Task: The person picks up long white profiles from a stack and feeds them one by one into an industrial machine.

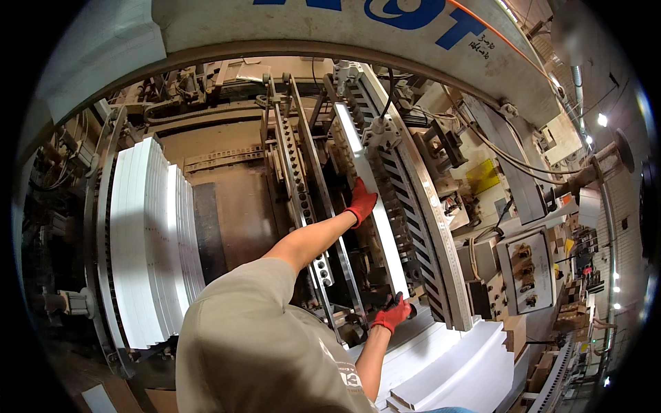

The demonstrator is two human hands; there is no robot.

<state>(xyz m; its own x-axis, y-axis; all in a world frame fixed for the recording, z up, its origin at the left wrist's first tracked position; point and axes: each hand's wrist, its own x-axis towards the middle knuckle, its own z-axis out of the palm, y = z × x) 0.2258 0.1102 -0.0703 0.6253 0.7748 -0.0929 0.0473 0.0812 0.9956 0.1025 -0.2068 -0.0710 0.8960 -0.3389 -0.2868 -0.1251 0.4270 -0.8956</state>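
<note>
A long, narrow white board (385,237) lies lengthwise in the machine, between metal rails and a toothed beam. My left hand (361,203), in a red glove, holds the board's left edge partway along; some of its fingers are hidden below the edge. At the near end of the same board, my right hand (392,315), also red-gloved with dark fingertips, grips the corner with its fingers closed.
Stacked white boards (148,241) stand at the left, beside a metal rail. More white panels (454,365) lie at the lower right. A large machine beam (330,24) arches overhead. Striped metal beam (420,248) runs along the board's right. Hoses (509,155) hang further right.
</note>
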